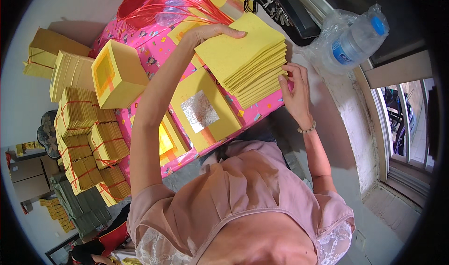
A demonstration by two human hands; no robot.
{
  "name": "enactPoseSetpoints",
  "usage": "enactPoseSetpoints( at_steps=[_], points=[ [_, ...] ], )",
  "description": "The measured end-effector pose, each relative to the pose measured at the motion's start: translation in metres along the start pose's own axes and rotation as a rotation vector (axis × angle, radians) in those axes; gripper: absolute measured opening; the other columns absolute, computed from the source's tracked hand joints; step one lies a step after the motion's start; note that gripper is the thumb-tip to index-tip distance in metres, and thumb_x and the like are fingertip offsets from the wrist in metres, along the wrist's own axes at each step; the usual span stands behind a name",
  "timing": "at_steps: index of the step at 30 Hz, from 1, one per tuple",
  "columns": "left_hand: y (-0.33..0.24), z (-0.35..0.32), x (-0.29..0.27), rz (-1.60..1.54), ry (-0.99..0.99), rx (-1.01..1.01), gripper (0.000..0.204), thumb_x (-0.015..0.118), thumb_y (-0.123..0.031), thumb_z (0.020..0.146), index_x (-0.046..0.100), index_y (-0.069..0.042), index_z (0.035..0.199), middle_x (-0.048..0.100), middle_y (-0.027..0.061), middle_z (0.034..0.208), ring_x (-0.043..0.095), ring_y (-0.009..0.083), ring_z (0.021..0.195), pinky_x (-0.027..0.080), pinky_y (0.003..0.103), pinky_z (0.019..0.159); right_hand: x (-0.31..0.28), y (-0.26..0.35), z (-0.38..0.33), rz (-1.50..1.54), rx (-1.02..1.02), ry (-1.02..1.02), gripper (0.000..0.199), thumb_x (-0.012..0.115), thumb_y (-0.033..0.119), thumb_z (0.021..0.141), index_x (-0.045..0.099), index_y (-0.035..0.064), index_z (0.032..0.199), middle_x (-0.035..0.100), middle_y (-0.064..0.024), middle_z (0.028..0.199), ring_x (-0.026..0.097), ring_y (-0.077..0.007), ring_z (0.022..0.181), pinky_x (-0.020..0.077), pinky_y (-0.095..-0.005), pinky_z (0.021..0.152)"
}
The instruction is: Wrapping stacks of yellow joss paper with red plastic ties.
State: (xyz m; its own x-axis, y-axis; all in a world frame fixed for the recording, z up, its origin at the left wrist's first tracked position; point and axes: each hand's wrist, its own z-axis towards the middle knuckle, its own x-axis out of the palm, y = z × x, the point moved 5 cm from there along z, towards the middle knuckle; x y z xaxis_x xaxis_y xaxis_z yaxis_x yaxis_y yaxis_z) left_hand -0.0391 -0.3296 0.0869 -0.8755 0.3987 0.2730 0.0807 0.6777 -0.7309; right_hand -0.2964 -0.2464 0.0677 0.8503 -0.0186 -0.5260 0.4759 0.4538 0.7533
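Note:
A thick stack of yellow paper sheets (248, 49) stands at the far right of the pink table, its layers slightly fanned. Across the stack's far left corner lies my left hand (213, 32), thumb on the top sheet, other fingers mostly hidden; it grips that corner. At the stack's right side is my right hand (297, 89), thumb and fingers apart, fingertips against the sheet edges. Nearer me lies a yellow paper pile with a silver foil square (199, 111). Left of it, partly behind my left arm, is another with a gold square (166, 141).
Red-tied yellow paper bundles (77, 110) are stacked at the left, beside a tall yellow block (117, 75). Red strands (154, 5) lie at the back of the pink-covered table (255, 117). A black case with keys (292, 14) and a bagged plastic bottle (358, 45) rest along the window ledge.

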Motion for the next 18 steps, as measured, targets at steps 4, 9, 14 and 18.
enactPoseSetpoints(
  at_steps=[4,9,14,18],
  points=[
    [0.014,0.012,-0.003,0.067,-0.001,-0.062,0.056,0.077,-0.036,0.084,0.062,-0.002,0.126,0.07,0.0106,0.115,0.069,0.0184,0.098,0.056,0.032,0.086,0.008,-0.007,-0.006,-0.037,-0.024,-0.012,0.024,0.061,0.005,0.093,0.057,0.0008,0.116,0.053,-0.0143,0.124,0.057,-0.0257,0.109,0.0504,-0.0322,0.086],
    [0.025,0.024,-0.003,0.054,0.059,-0.069,0.058,0.078,-0.037,0.083,0.062,-0.003,0.128,0.069,0.0102,0.116,0.069,0.018,0.1,0.055,0.032,0.087,0.009,-0.012,-0.01,0.033,0.021,-0.026,0.021,0.06,0.003,0.093,0.057,0.0007,0.114,0.054,-0.0141,0.122,0.057,-0.0255,0.109,0.0503,-0.032,0.086],
    [0.026,0.026,0.005,0.064,0.037,-0.093,0.059,0.078,-0.037,0.083,0.061,-0.004,0.129,0.069,0.0096,0.116,0.069,0.0178,0.1,0.055,0.032,0.088,0.005,-0.019,-0.012,-0.049,-0.021,-0.046,0.02,0.054,0.001,0.096,0.056,-0.0002,0.116,0.055,-0.0148,0.119,0.057,-0.0246,0.107,0.0499,-0.0325,0.088],
    [0.025,0.026,0.007,0.06,0.041,-0.091,0.058,0.078,-0.037,0.083,0.061,-0.004,0.129,0.069,0.0092,0.117,0.069,0.0176,0.1,0.055,0.032,0.088,0.006,-0.012,-0.006,-0.045,-0.03,-0.097,0.026,0.053,0.002,0.094,0.051,-0.0012,0.12,0.056,-0.0194,0.116,0.059,-0.0329,0.106,0.0489,-0.0394,0.089]
  ],
)
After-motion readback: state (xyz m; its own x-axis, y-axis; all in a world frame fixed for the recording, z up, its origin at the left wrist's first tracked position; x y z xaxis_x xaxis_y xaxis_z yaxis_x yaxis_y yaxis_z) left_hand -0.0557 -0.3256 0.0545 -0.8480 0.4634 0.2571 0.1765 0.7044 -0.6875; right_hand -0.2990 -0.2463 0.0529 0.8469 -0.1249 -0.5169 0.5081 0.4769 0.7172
